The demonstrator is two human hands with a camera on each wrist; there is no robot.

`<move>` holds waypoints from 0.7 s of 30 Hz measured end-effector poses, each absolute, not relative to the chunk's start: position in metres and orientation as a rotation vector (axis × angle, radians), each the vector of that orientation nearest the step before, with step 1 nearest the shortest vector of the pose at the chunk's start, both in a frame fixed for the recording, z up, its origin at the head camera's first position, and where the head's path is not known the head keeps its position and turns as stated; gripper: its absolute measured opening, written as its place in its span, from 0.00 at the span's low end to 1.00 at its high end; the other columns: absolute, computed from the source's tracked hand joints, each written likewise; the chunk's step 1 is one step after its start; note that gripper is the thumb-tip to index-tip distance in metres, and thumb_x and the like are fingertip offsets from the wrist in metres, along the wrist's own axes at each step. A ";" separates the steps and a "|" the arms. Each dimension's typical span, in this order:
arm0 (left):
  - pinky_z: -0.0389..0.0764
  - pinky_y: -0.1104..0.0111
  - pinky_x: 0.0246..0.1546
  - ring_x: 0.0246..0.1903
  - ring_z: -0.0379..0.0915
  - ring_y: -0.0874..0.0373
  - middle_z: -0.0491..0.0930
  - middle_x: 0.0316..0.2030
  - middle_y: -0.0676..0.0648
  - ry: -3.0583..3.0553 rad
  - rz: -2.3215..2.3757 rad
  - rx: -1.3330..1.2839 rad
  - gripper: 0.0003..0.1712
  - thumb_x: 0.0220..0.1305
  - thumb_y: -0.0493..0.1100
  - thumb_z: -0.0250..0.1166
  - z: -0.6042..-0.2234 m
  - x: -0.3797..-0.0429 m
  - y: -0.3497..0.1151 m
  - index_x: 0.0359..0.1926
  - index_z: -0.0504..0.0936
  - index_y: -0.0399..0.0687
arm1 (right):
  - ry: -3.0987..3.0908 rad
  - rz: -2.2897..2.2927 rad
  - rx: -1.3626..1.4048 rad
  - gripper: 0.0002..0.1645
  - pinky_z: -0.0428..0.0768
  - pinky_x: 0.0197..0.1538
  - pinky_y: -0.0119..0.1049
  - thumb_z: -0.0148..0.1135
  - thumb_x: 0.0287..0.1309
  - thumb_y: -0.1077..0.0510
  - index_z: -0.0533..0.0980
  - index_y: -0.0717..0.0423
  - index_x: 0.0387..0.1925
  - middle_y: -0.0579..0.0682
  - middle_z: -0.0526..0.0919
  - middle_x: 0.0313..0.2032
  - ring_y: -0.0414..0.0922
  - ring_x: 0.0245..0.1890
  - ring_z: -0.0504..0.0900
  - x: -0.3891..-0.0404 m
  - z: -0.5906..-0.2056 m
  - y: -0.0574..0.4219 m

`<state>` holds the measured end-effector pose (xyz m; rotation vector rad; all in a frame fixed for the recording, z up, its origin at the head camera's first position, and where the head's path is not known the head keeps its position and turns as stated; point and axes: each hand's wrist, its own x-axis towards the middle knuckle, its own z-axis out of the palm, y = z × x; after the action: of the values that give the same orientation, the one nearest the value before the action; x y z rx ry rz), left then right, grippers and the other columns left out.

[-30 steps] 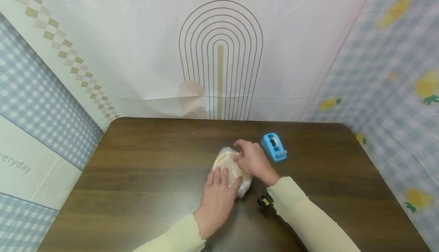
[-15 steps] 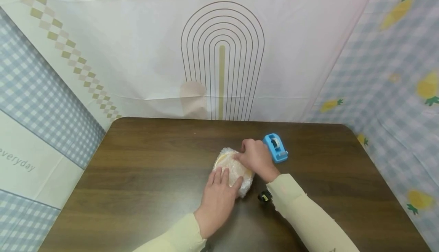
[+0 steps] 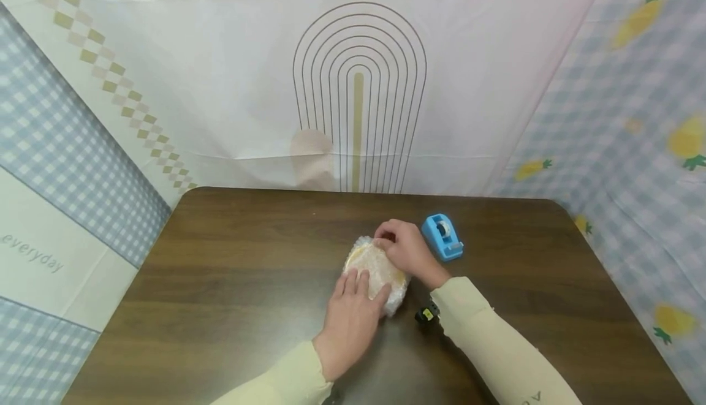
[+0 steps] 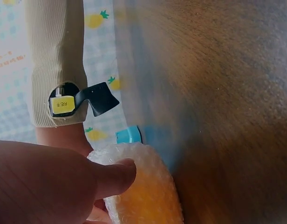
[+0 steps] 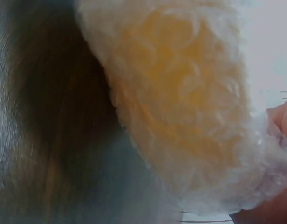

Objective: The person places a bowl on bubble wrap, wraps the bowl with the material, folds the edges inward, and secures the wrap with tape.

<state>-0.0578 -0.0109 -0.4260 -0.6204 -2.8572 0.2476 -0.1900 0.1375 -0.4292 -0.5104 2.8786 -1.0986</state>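
A yellow-orange object wrapped in bubble wrap [image 3: 380, 264] lies on the table in the head view; what is inside shows only as a blurred colour. My left hand [image 3: 347, 328] rests on the near left side of the bundle with its fingers extended. In the left wrist view, the thumb [image 4: 118, 177] lies along the wrap. My right hand [image 3: 405, 249] is at the far right edge, its fingers bent. The right wrist view shows its fingers [image 5: 285, 119] pinching a bunched edge of the wrap over the yellowish contents [image 5: 181, 70].
A light blue tape dispenser [image 3: 443, 238] with a roll in it stands just beyond the right hand, near the back of the dark wooden table [image 3: 231, 270]. Behind the table hangs a printed white cloth [image 3: 220, 86]. A black wrist camera [image 3: 426, 314] is by the right cuff.
The right hand shifts slightly right, then back left along the wrap's far edge, its forefinger now bent in rather than extended. The left hand stays in place on the bundle.
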 end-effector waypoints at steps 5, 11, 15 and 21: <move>0.78 0.55 0.67 0.64 0.79 0.45 0.82 0.63 0.43 -2.853 0.255 -0.624 0.24 0.69 0.60 0.66 -0.426 -0.058 -0.009 0.65 0.80 0.73 | 2.856 -1.223 -0.405 0.05 0.80 0.40 0.38 0.66 0.69 0.61 0.84 0.51 0.36 0.50 0.88 0.35 0.45 0.34 0.79 -0.190 -0.435 0.137; 0.78 0.55 0.66 0.65 0.79 0.45 0.82 0.63 0.43 -2.856 0.271 -0.626 0.24 0.69 0.59 0.66 -0.426 -0.059 -0.010 0.65 0.80 0.73 | 2.900 -1.189 -0.341 0.06 0.78 0.35 0.35 0.66 0.69 0.60 0.81 0.56 0.45 0.50 0.85 0.31 0.43 0.30 0.78 -0.190 -0.439 0.133; 0.79 0.56 0.66 0.64 0.80 0.46 0.84 0.61 0.44 -2.835 0.258 -0.620 0.24 0.68 0.59 0.67 -0.427 -0.059 -0.010 0.64 0.81 0.73 | 2.943 -1.106 -0.406 0.17 0.80 0.34 0.37 0.67 0.68 0.58 0.76 0.56 0.55 0.49 0.82 0.32 0.43 0.29 0.78 -0.188 -0.439 0.133; 0.79 0.57 0.64 0.62 0.80 0.48 0.85 0.59 0.45 -2.816 0.236 -0.614 0.23 0.66 0.59 0.68 -0.428 -0.059 -0.011 0.62 0.82 0.74 | 2.912 -0.884 -0.783 0.11 0.87 0.54 0.47 0.64 0.71 0.58 0.86 0.56 0.50 0.50 0.87 0.46 0.47 0.47 0.86 -0.186 -0.441 0.146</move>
<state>-0.0587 -0.0106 -0.4282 -0.6136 -2.8160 0.2360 -0.1857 0.1458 -0.4408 -0.7826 2.9120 -0.8839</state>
